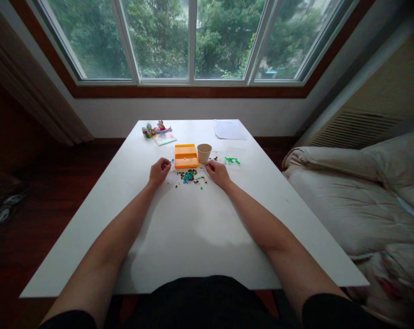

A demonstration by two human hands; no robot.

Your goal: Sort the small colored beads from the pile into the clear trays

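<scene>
Small toy bricks (188, 176) were seen in a loose pile on the white bench (193, 246), just in front of the orange case (185, 149), between the two hands. The left hand (161, 171) was curled beside the case's left side; the right hand (216, 172) was curled just in front of the paper cup (204, 157). Whether a brick was gripped in either could not be told.

Main risk, as judged: cup tipped by a right-hand knuckle, being light and very close. Also: strays at the pile's edge swept off by a wrist; tiny pieces fumbled; green bricks (232, 161) mixed back in if the clear tray (240, 150) were bumped.

Edges: near edge was well apart from the pile, with bare surface under the forearms; side room was ample. Tight spots: case-to-cup gap and left hand-to-case gap. Far side was partly taken by toy figures (161, 125) and paper sheets (229, 130).
</scene>
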